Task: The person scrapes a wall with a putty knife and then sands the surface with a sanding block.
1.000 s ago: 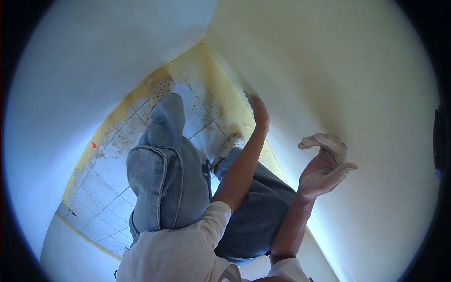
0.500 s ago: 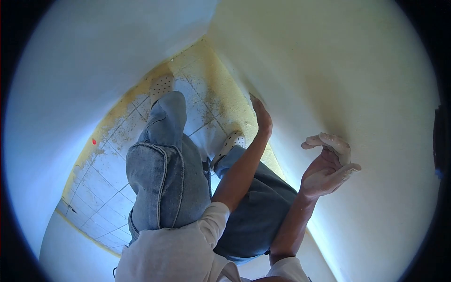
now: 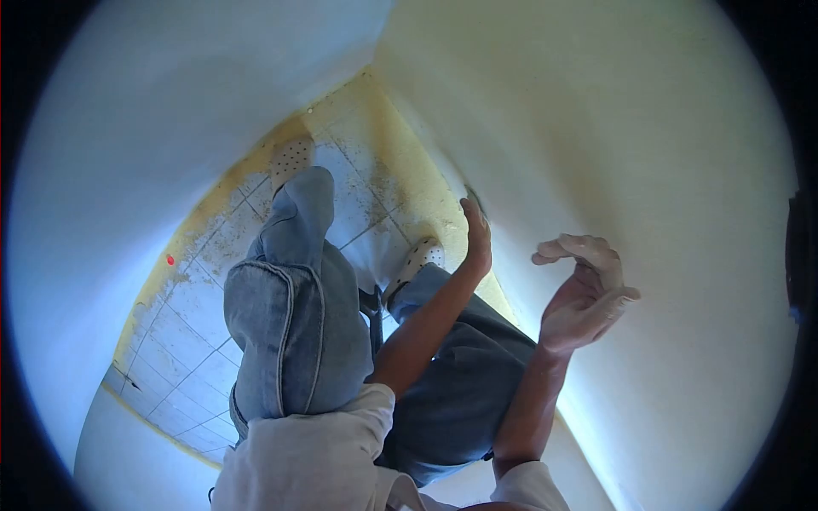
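Observation:
My left hand (image 3: 478, 240) is at the low part of the right-hand wall (image 3: 682, 187), close to the floor edge. Its fingers are together and partly hidden against the wall; a thin dark-grey edge shows beside the fingertips, and I cannot make out what it is. Higher up and to the right, my right hand (image 3: 584, 298) is raised before the same wall. Pale dust coats its fingers and thumb. The fingers bend loosely, with the thumb apart and nothing between them.
My knees, in blue jeans (image 3: 294, 332), are bent between two walls meeting in a corner. Dust and crumbs lie on the white floor tiles (image 3: 183, 307), bordered in yellow. A spotted clog (image 3: 294, 155) is near the corner; a small red bit (image 3: 170, 261) lies left.
My left hand has moved down along the wall, toward me, and its wrist bends more upright. My right hand has shifted slightly left and keeps its curved shape.

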`<state>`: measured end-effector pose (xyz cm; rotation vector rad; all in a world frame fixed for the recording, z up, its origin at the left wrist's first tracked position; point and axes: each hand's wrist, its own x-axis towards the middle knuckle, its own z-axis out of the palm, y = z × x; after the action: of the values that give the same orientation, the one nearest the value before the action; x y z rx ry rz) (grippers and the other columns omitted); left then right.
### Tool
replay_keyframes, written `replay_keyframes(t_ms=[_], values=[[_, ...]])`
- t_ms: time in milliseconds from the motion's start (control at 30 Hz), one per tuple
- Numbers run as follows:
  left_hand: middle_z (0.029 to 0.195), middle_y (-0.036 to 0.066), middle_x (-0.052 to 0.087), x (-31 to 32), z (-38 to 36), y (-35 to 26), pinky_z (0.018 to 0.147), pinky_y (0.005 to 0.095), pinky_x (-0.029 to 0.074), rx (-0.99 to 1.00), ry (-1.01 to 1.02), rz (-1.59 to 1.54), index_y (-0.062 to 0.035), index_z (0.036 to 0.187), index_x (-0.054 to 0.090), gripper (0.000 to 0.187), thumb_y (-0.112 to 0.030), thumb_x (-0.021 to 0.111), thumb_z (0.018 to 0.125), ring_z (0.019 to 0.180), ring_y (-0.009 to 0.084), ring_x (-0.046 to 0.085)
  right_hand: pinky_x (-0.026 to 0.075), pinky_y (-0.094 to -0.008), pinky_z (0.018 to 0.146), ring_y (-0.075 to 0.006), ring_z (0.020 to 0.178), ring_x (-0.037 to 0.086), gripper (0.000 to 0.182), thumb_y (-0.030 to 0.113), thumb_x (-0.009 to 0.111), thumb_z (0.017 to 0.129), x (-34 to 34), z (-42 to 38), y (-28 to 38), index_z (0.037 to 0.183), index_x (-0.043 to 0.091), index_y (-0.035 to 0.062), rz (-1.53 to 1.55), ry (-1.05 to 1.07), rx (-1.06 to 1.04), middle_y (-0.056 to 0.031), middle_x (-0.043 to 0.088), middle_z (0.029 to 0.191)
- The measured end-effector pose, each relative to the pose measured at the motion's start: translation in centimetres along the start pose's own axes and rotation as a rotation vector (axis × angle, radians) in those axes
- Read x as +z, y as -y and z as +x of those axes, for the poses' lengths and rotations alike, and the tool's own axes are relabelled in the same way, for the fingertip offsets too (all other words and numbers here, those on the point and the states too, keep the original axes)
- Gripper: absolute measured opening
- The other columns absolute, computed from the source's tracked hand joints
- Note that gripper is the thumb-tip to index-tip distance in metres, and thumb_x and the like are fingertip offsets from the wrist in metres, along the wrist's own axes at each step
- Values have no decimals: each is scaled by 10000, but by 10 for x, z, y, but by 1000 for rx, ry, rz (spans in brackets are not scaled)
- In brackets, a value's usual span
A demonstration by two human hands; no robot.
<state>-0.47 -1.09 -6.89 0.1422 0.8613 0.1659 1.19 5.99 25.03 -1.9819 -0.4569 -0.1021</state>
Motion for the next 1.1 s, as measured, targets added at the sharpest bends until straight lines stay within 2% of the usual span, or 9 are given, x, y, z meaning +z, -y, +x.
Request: replay_keyframes(t_ms=[233, 267, 400, 500, 567, 700, 867, 1000, 1100], values=[[1778, 83, 188, 1, 28, -4, 1320, 353, 125, 93, -99, 10, -72, 1710, 152, 791, -600, 295, 1139, 1611, 236, 223, 556, -366, 657, -264, 627, 666, 852, 563, 97, 1148, -7, -7, 4, 1029, 691, -37, -11, -73, 72, -181, 685, 756], [1807, 73, -17, -31, 33, 16, 1326, 420, -25, 71, 133, 151, -137, 1726, -5, 996, -826, 169, 1027, 1658, 252, 2, 556, -367, 661, -264, 626, 666, 852, 563, 100, 1149, -8, -7, 4, 1026, 692, -38, 13, -67, 76, -180, 684, 753], [1807, 77, -17, -14, 29, -14, 1325, 428, -26, -93, 17, 161, -153, 1728, 6, 1000, -836, 188, 1021, 1659, 247, -13, 552, -356, 663, -257, 614, 658, 852, 560, 105, 1150, -5, -4, 0, 1015, 696, -40, -54, -83, 59, -175, 677, 730], [1772, 105, 212, -2, 40, -11, 1306, 363, 189, 38, -147, 55, -53, 1699, 205, 743, -537, 339, 1152, 1601, 230, 245, 549, -346, 659, -257, 611, 657, 851, 555, 104, 1151, -5, -11, 6, 1018, 696, -42, -38, -58, 58, -176, 678, 735], [1808, 70, -27, -31, 15, 11, 1326, 390, -7, 20, 125, 259, -198, 1732, 16, 1004, -860, 211, 1003, 1659, 246, -11, 547, -344, 660, -260, 611, 659, 850, 554, 104, 1151, -10, -16, 4, 1019, 696, -43, 3, -26, 43, -178, 682, 749], [1808, 64, -51, -33, 44, 14, 1323, 437, -31, -171, 111, 47, -181, 1730, -5, 1017, -866, 158, 996, 1658, 258, -48, 551, -355, 672, -253, 616, 661, 846, 564, 116, 1150, -6, -12, 1, 1017, 695, -37, -72, -52, 74, -165, 684, 744], [1808, 82, 29, 5, -35, -3, 1327, 411, 24, 16, 50, 358, -141, 1727, 88, 953, -802, 179, 1046, 1654, 260, 76, 551, -370, 699, -264, 635, 672, 854, 561, 107, 1151, -12, -13, -1, 1038, 695, -47, -34, -2, 51, -168, 684, 753], [1762, 79, 219, -19, 34, 10, 1307, 369, 176, -185, -156, -153, -53, 1691, 207, 783, -604, 282, 1140, 1570, 212, 286, 549, -368, 700, -265, 628, 667, 853, 557, 96, 1150, 0, -8, 0, 1030, 692, -41, -62, -50, 77, -165, 679, 738], [1808, 80, -20, -22, 33, 10, 1325, 386, -16, 38, 56, 86, -172, 1730, 9, 964, -817, 178, 1033, 1660, 240, -13, 555, -373, 700, -267, 627, 671, 853, 554, 96, 1151, -8, -11, 2, 1035, 693, -44, -77, 14, 32, -175, 680, 744]])
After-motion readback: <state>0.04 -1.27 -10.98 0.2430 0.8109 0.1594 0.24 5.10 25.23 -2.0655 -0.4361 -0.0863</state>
